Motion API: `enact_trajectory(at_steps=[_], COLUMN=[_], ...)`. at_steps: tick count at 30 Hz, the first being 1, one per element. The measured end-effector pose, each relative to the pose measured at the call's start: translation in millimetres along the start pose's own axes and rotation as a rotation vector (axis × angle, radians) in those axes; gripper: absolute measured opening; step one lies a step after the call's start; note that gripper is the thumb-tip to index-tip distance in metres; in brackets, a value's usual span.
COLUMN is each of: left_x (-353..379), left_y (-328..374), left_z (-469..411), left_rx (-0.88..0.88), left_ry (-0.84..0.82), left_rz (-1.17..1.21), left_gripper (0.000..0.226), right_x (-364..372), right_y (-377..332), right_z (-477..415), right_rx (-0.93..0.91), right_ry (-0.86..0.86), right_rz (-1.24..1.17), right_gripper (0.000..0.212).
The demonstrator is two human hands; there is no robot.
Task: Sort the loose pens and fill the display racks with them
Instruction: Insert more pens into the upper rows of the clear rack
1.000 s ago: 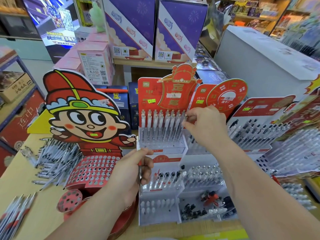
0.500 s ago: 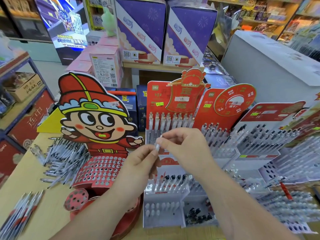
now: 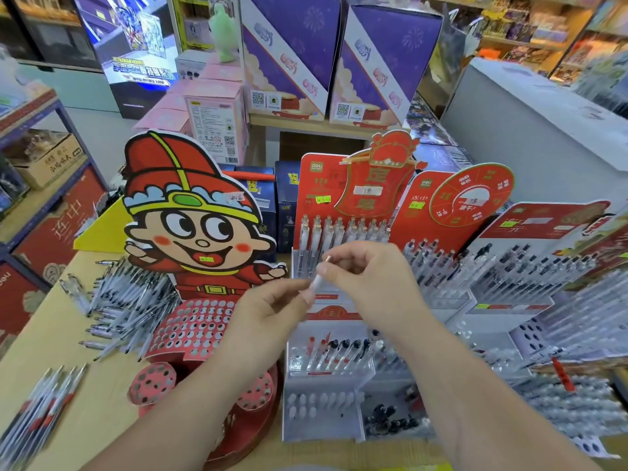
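Right hand (image 3: pixel 370 280): your thumb and forefinger pinch the upper part of a white pen just below its gold tip. Your other fingers are curled in.
Left hand (image 3: pixel 272 311): your thumb and forefinger pinch the lower end of the same pen, and the rest of the fingers are loosely curled.
White pen (image 3: pixel 320 277): it is tilted with the gold tip up and to the right. You hold it in the air between both hands, in front of the centre rack and not in any slot.
Centre rack (image 3: pixel 326 321): a stepped white display rack with a red header card, straight ahead of you on the bench.
Top tier: a row of gold-tipped pens (image 3: pixel 343 229) stands upright. They look like the one you hold.
Middle tier: black-capped pens (image 3: pixel 346 348) lean in a row, with a couple of red ones at the left end.
Bottom tier: the left compartment holds small white pieces (image 3: pixel 316 401) and the right compartment holds small black pieces (image 3: pixel 390 419). Both are too blurred to name.
Cartoon rack (image 3: pixel 193 328): a red holed panel under a cartoon boy cut-out, just left of the centre rack.
Loose pens (image 3: pixel 129 300): a heap lying flat on the bench, left of the cartoon rack.
Pen bundle (image 3: pixel 40 409): pens with red bands lie side by side near your lower left.
Right racks (image 3: pixel 509 277): more stepped racks, packed with black-topped pens.
Bench (image 3: pixel 68 368): a pale wooden top that carries all the racks.
Purple boxes (image 3: pixel 292 56): two stand on a shelf behind the racks.
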State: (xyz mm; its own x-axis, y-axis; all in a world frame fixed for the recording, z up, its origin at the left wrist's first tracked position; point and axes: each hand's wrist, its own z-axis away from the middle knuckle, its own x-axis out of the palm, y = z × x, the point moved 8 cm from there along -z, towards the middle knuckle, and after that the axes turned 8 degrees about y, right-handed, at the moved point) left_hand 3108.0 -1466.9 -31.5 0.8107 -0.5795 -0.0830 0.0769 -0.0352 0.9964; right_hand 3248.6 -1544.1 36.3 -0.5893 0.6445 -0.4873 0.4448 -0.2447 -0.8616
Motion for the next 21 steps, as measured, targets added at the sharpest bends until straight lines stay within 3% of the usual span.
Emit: enact_trajectory(at_steps=[4, 7, 17, 21], left_x=[-23.9, -23.8, -12.5, -10.9], left_y=[-20.4, -41.6, -57.3, -56.6], left_z=[-14.4, -21.9, -30.6, -31.3], left_rx=[-0.044, -0.106, -0.156, -0.155], left_ry=[0.185, 0.191, 0.197, 0.185], left_rz=[-0.062, -0.134, -0.144, -0.141], left_gripper=[0.025, 0.014, 0.011, 0.022], right_x=[-25.4, -31.7, -1.1, 11.8], right_y=[-21.9, -33.0, -30.8, -24.2], right_z=[-11.3, -18.3, -30.4, -31.2], right_rx=[-0.173, -0.254, -0.35, -0.322], right_ry=[0.16, 0.225, 0.18, 0.119], right_rz=[0.06, 0.117, 0.234, 0.254], right_gripper=[0.008, 0.012, 0.021, 0.025])
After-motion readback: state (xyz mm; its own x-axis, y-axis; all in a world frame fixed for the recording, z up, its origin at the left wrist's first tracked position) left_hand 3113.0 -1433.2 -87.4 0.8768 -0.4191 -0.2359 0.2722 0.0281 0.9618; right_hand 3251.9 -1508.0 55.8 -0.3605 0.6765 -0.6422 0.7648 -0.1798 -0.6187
